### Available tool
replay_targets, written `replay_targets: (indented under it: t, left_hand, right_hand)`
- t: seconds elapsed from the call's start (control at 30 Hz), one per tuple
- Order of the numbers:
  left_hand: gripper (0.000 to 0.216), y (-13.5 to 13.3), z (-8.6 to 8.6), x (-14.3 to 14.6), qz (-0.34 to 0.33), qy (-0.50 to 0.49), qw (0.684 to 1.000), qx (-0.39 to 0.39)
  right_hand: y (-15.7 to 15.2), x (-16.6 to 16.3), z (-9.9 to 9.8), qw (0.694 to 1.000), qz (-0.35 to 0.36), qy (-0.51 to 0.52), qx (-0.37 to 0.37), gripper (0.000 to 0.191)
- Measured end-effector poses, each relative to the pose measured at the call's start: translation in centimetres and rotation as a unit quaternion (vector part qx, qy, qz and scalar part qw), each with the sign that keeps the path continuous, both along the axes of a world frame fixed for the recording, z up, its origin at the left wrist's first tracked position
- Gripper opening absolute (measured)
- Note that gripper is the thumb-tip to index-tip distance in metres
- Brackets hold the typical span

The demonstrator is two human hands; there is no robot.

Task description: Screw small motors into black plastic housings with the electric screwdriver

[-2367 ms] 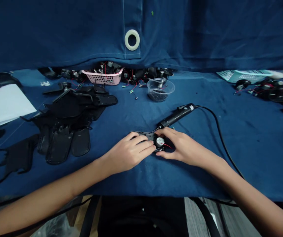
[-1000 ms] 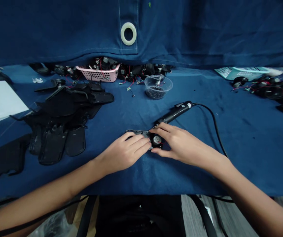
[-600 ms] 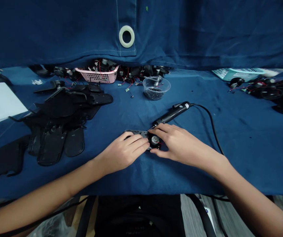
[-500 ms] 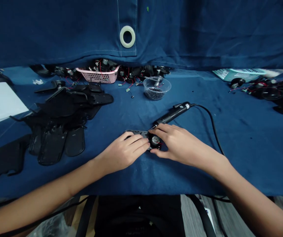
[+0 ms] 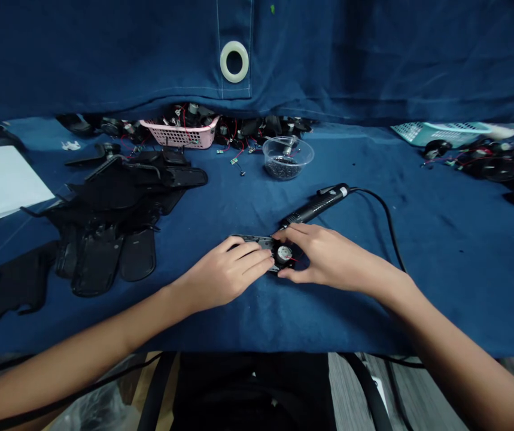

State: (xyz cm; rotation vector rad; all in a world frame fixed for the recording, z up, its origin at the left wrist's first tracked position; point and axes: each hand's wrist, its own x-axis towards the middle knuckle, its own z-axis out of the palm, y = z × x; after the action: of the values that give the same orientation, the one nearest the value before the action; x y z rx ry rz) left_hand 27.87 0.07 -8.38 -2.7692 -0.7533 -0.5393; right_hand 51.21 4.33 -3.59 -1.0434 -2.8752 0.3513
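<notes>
Black plastic plate (image 5: 257,240) held flat by both hands on the blue cloth (image 5: 373,311) covering the worktop, towards its near edge. Left hand (image 5: 223,276): grip closed over the plate, fingers (image 5: 252,254) lying across its near side. Right hand (image 5: 328,257): grip partly closed around a round black component (image 5: 284,254) with a white centre disc, seated at the plate's right end; thumb below, fingers above. Thin red wire (image 5: 296,261) emerges beside the component. Black electric screwdriver (image 5: 315,205) lies just beyond the right hand, not gripped, its tip next to the plate and its black cord (image 5: 386,218) curving away rightward. Further out: clear plastic bowl (image 5: 287,157) of small dark parts; pink basket (image 5: 180,134) among wired black units; black plastic casings (image 5: 104,239) and white paper (image 5: 0,185) at left; teal basket (image 5: 440,133) at right; hanging blue curtain (image 5: 328,60) with a pale ring grommet (image 5: 234,61) behind.
</notes>
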Motion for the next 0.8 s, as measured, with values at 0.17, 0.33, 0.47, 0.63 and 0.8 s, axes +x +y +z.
replay_targets:
  t: [0.17,0.33,0.47,0.63,0.8]
  left_hand:
    - [0.034,0.06,-0.24,-0.51,-0.011,0.019,1.0,0.007]
    - [0.034,0.14,-0.38,-0.76,-0.02,0.003,1.0,0.005]
    - [0.032,0.27,-0.23,-0.66,-0.02,-0.011,1.0,-0.014]
    - [0.034,0.46,-0.1,-0.76,-0.025,-0.015,0.999,-0.046]
    - [0.033,0.52,0.04,-0.75,-0.027,-0.022,0.998,-0.054]
  right_hand:
    - [-0.35,-0.22,0.07,1.0,0.004,-0.009,0.028,0.048]
    - [-0.28,-0.1,0.04,1.0,0.003,-0.002,0.017,0.049]
    - [-0.23,-0.17,0.13,1.0,0.003,-0.007,0.011,0.048]
    - [-0.43,-0.28,0.09,1.0,-0.008,-0.006,0.011,0.048]
    - [-0.86,-0.54,0.19,1.0,-0.029,-0.005,0.0,0.047]
